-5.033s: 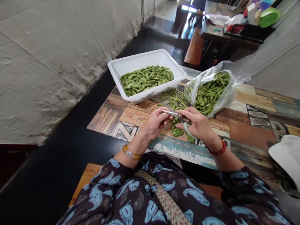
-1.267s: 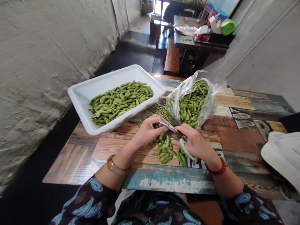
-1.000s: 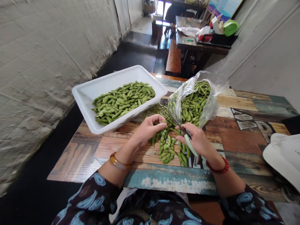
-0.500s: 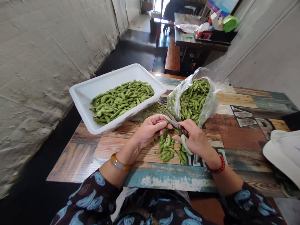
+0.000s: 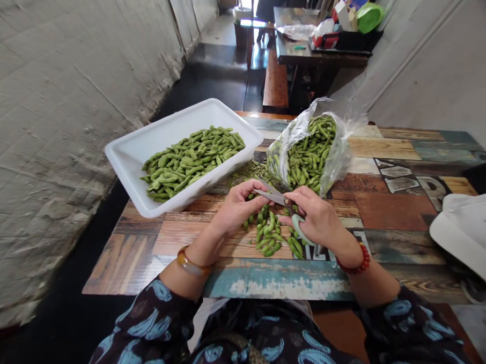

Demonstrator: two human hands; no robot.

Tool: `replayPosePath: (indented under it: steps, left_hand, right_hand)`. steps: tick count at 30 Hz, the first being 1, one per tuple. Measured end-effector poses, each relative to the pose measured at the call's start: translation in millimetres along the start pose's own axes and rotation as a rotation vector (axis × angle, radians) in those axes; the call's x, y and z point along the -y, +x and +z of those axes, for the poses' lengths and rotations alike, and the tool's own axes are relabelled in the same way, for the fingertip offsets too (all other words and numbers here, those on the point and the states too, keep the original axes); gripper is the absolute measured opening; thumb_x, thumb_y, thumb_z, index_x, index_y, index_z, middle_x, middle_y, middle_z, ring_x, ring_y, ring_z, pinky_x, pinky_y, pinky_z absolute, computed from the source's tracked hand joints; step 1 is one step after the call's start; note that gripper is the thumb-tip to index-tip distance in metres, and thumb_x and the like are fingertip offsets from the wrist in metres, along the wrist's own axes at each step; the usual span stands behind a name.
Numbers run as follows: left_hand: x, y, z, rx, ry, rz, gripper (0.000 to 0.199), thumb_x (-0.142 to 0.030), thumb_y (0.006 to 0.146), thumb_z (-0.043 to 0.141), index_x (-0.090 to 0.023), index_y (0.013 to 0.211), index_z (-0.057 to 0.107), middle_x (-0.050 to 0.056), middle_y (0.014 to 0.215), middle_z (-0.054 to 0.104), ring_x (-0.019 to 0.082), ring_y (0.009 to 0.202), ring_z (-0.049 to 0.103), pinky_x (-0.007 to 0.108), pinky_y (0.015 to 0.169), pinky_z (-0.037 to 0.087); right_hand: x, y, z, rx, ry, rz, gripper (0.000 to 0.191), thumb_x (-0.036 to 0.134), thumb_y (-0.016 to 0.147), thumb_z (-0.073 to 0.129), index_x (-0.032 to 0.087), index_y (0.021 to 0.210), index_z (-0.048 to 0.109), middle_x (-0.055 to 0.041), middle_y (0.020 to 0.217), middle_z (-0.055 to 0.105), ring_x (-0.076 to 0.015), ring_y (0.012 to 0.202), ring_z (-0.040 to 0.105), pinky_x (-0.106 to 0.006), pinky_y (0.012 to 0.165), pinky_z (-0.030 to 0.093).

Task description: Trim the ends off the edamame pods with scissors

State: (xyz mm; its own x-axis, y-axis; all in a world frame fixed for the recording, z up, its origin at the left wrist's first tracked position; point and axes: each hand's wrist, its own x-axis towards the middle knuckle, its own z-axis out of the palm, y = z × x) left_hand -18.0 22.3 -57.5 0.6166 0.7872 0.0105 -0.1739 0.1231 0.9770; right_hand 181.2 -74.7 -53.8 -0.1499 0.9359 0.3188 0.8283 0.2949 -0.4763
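My right hand [image 5: 319, 217] is closed around a pair of scissors [image 5: 276, 196] with pale green handles, blades pointing left and parted. Thumb and fingertips of my left hand [image 5: 241, 204] pinch a green edamame pod [image 5: 251, 196], mostly covered by the fingers, right at the blade tips. Beneath both hands a small pile of edamame pods [image 5: 269, 235] lies on the table. Beyond my right hand a clear plastic bag [image 5: 341, 164] lies open, full of pods. To the left stands a white plastic tub [image 5: 124, 176] holding many more pods.
Stem trimmings [image 5: 248, 172] lie between tub and bag on the patchwork-wood table [image 5: 181, 233]. A white cap [image 5: 468, 234] rests at the right edge. Behind are a wooden bench [image 5: 275, 81] and another table [image 5: 287, 50] with a green bowl [image 5: 369, 18]. A rough wall runs along the left.
The whole view has shifted slightly. The scissor blades have moved a little and now lie flatter across my left fingertips. Both hands keep their grips.
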Motion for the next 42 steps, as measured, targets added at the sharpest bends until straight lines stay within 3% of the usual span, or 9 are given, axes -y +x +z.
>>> replayPosePath:
  steps: [8,13,16,19,22,24,29,33,42]
  left_hand:
    - [-6.7,-1.2,3.2,-0.043,0.084,0.028,0.026,-0.038,0.075,0.082,-0.015,0.081,0.070,0.005,0.078,0.069,0.014,0.072,0.058,0.023,0.063,0.044]
    - [-12.4,3.3,-4.6,-0.061,-0.131,-0.049,0.026,-0.035,0.079,0.074,-0.016,0.094,0.066,0.000,0.071,0.062,0.006,0.052,0.045,0.018,0.045,0.029]
    - [-14.3,6.9,-14.1,-0.077,-0.204,-0.117,0.024,-0.037,0.078,0.071,-0.016,0.084,0.060,-0.002,0.069,0.054,0.006,0.049,0.044,0.018,0.040,0.021]
    - [-10.9,9.2,-20.1,-0.028,-0.003,-0.144,0.029,-0.040,0.080,0.069,-0.017,0.071,0.053,-0.003,0.062,0.050,0.005,0.046,0.041,0.018,0.042,0.020]
    - [-4.1,10.4,-21.0,0.106,0.364,-0.113,0.020,-0.034,0.082,0.065,-0.016,0.076,0.065,-0.001,0.063,0.056,0.008,0.051,0.044,0.021,0.049,0.031]
    - [-1.0,10.1,-20.2,0.130,0.616,-0.055,0.016,-0.029,0.081,0.064,-0.016,0.078,0.071,0.002,0.066,0.062,0.012,0.058,0.049,0.023,0.056,0.035]
    - [-4.5,5.6,-15.5,0.165,1.034,-0.050,0.015,-0.029,0.077,0.074,-0.019,0.088,0.076,0.004,0.068,0.066,0.016,0.059,0.050,0.027,0.060,0.032]
    - [-7.2,2.2,-7.7,0.210,1.146,-0.047,0.016,-0.029,0.076,0.076,-0.021,0.090,0.076,0.004,0.069,0.066,0.016,0.059,0.049,0.028,0.059,0.030]
    - [2.6,-2.2,-1.8,0.156,1.050,-0.033,0.015,-0.025,0.068,0.081,-0.022,0.075,0.067,0.002,0.062,0.057,0.018,0.061,0.050,0.028,0.061,0.030]
  right_hand:
    - [-5.2,0.0,1.7,0.026,0.028,-0.011,0.026,0.036,0.090,0.069,0.023,0.112,0.065,-0.0061,0.092,0.062,-0.0225,0.080,0.062,-0.035,0.071,0.053]
    - [-13.3,3.7,4.7,-0.083,0.109,-0.009,0.021,0.037,0.091,0.068,0.021,0.104,0.067,-0.0064,0.088,0.063,-0.0231,0.081,0.062,-0.035,0.074,0.052]
    - [-16.8,6.3,4.0,-0.171,0.126,0.032,0.020,0.036,0.091,0.068,0.020,0.103,0.068,-0.0067,0.088,0.065,-0.0232,0.082,0.063,-0.036,0.077,0.053]
    - [-16.8,6.6,3.0,-0.175,0.111,0.032,0.022,0.037,0.090,0.068,0.020,0.104,0.068,-0.0069,0.089,0.066,-0.0235,0.083,0.063,-0.036,0.078,0.053]
    - [-14.9,5.4,3.0,-0.153,0.093,0.027,0.024,0.039,0.090,0.068,0.021,0.106,0.068,-0.0069,0.089,0.067,-0.0237,0.084,0.063,-0.037,0.078,0.053]
    - [-14.1,4.9,3.3,-0.154,0.084,0.030,0.024,0.039,0.091,0.068,0.021,0.106,0.068,-0.0073,0.090,0.067,-0.0242,0.085,0.063,-0.038,0.079,0.054]
    - [-15.1,5.2,3.4,-0.174,0.076,0.016,0.024,0.040,0.091,0.067,0.021,0.105,0.068,-0.0070,0.087,0.067,-0.0243,0.082,0.063,-0.039,0.078,0.054]
    - [-15.8,4.9,4.2,-0.145,0.079,0.032,0.025,0.040,0.090,0.068,0.022,0.106,0.068,-0.0076,0.090,0.068,-0.0252,0.085,0.064,-0.040,0.079,0.054]
    - [-16.6,4.5,4.8,-0.135,0.067,0.045,0.028,0.044,0.091,0.066,0.020,0.106,0.069,-0.0072,0.086,0.065,-0.0246,0.081,0.062,-0.039,0.076,0.053]
